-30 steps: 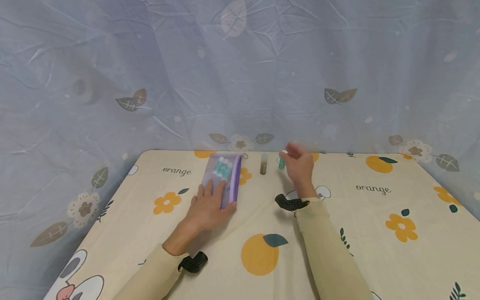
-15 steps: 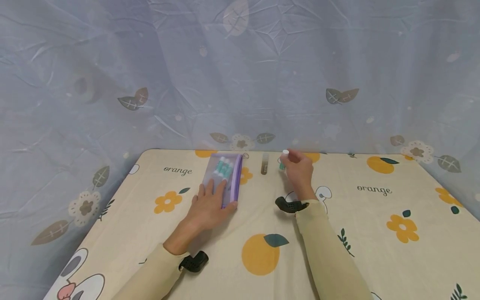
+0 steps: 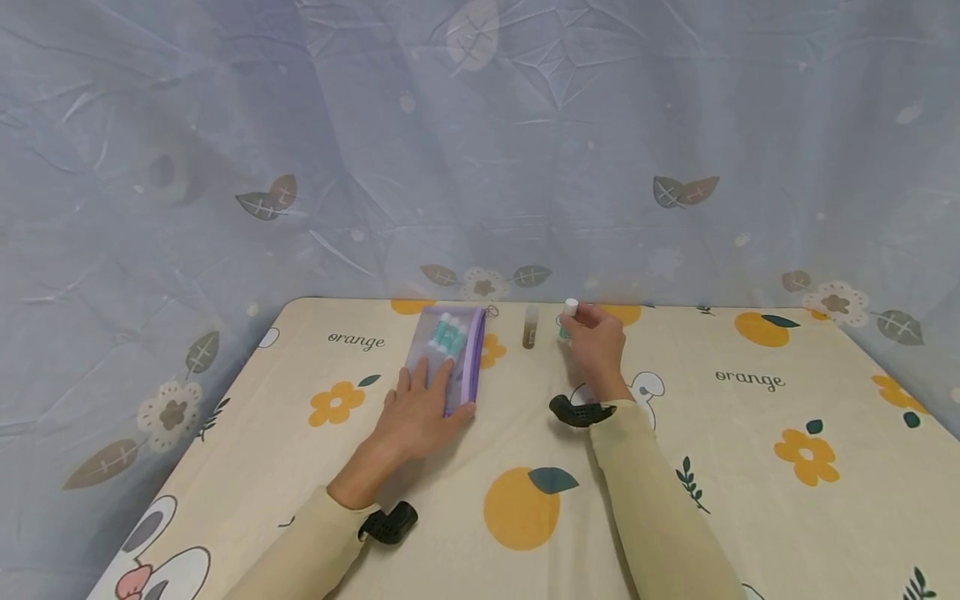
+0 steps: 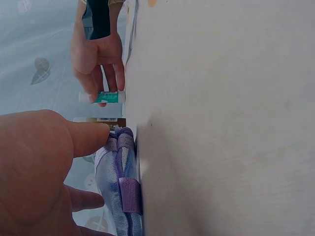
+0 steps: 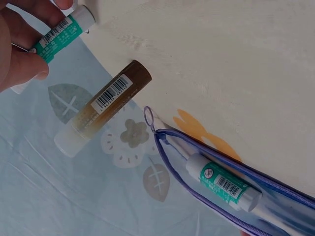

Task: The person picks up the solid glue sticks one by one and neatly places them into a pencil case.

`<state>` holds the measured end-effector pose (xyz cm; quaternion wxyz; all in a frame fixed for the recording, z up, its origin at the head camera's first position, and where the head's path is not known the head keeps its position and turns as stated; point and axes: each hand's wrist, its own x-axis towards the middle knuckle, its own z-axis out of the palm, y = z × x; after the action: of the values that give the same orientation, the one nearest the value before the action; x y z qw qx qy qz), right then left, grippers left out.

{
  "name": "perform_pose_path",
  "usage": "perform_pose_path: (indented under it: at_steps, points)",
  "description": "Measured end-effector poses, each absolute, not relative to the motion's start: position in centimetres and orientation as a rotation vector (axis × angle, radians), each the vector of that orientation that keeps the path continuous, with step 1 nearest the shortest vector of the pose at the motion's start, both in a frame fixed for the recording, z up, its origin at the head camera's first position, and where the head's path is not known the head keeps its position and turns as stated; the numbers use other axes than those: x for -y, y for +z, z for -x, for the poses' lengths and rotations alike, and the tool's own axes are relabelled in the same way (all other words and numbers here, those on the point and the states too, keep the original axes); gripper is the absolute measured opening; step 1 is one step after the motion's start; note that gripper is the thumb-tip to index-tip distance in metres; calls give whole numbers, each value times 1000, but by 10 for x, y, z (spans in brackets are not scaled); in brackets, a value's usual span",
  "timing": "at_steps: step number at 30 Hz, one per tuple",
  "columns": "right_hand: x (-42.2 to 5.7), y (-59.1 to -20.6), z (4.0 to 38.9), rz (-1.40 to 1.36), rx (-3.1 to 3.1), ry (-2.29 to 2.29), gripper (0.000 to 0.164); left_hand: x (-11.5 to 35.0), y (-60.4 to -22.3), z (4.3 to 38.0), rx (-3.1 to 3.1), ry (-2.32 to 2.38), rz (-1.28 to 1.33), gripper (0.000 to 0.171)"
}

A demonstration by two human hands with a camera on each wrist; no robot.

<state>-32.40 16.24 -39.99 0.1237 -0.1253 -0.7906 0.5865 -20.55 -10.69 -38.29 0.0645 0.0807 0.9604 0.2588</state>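
My left hand (image 3: 416,417) lies with straight fingers on the near part of a see-through zip pouch (image 3: 472,358), trimmed in purple. Inside the pouch are several green-and-white glue sticks (image 3: 448,335); the right wrist view shows its zip edges (image 5: 216,147) parted around one of them. To the right, my right hand (image 3: 597,342) pinches another green-and-white glue stick (image 3: 571,307) between thumb and fingers, white cap up. Its base stands close to the table surface in the left wrist view. Between pouch and right hand, a brown glue stick (image 3: 529,330) with a clear cap stands upright.
A cream cloth (image 3: 675,500) printed with oranges and flowers covers the table. Just beyond the table's back edge hangs a blue-grey patterned curtain (image 3: 480,167). A black wrist camera (image 3: 581,411) sits at the right cuff, another wrist camera (image 3: 390,523) at the left.
My right hand has lowered a little and its raised fingers have closed in around the green-and-white glue stick. The left hand and the pouch have stayed put.
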Motion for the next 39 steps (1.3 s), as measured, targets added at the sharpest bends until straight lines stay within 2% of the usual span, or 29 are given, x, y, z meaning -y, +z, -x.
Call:
perform_pose_path:
  at_steps: [20,30,39]
  points:
    - [-162,-388,324,404,2229,1773,43,107,-383,205,-2901,784,-239,80]
    - [-159,-371,321,293,2142,1760,43,106,-383,206,-2902,774,-243,81]
    - [-153,-354,317,305,2108,1780,45,107,-383,205,-2905,769,-246,80]
